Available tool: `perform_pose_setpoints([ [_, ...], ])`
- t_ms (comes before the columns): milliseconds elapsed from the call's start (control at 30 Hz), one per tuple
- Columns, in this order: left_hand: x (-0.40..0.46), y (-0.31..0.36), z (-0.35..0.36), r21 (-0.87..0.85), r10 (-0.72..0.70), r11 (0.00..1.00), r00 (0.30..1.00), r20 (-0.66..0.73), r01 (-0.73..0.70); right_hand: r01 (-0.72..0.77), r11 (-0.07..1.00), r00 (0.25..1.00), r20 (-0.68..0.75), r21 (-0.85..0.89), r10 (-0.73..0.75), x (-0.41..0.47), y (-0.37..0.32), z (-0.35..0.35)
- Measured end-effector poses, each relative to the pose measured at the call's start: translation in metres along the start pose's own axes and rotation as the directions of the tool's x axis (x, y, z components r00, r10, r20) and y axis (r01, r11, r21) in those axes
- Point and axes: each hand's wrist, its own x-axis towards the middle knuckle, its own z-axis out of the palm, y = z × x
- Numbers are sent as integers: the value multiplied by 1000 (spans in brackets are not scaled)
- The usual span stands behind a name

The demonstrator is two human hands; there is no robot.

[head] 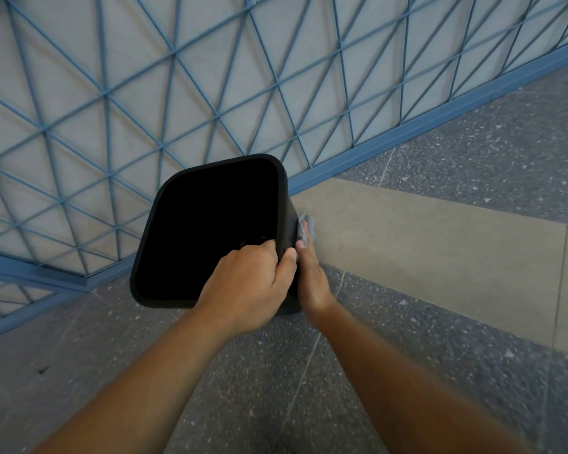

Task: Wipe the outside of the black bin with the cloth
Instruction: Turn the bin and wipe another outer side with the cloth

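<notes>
One black bin [210, 231], one grey cloth [307, 229], and two hands: left [250, 286], right [312, 276].

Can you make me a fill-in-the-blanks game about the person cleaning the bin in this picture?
1. The left hand grips the rim of the ____ square plastic bin.
2. The right hand presses a small grey ____ against the bin's outer side.
3. The diamond-patterned metal railing behind the bin is painted ____.
4. The bin stands on a speckled grey stone ____.

Missing words: black; cloth; blue; floor
</notes>
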Motion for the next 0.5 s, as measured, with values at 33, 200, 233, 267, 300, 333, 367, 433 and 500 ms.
perform_pose_setpoints([
  [33,0,-1,1,4,3,1000,1000,-2,-3,-34,999,999,-20,-5,34,2,5,-2],
  [200,2,-2,2,0,-3,1000,1000,3,3,-149,988,989,9,28,148,23,-4,-9],
  [233,1,-2,2,-8,-6,1000,1000,6,6,-105,994,994,-1,9,105,18,-6,-6],
  [267,1,-2,2,-14,-7,1000,1000,4,7,-77,997,997,-11,-21,77,11,-6,-3],
  [300,1,-1,2,-15,-5,1000,1000,2,5,-45,998,999,-12,-39,45,7,-3,-3],
  [333,1,-1,2,-14,0,1000,1000,1,0,-69,997,997,-30,-25,69,9,0,-5],
  [367,2,-2,2,-7,3,1000,1000,0,-3,-128,992,991,-39,5,128,13,2,-7],
  [433,3,-2,3,6,3,1000,1000,2,-3,-266,958,962,-25,104,270,22,3,-12],
  [500,3,-3,3,10,-1,1000,1000,4,1,-282,953,959,-11,108,285,26,4,-10],
])
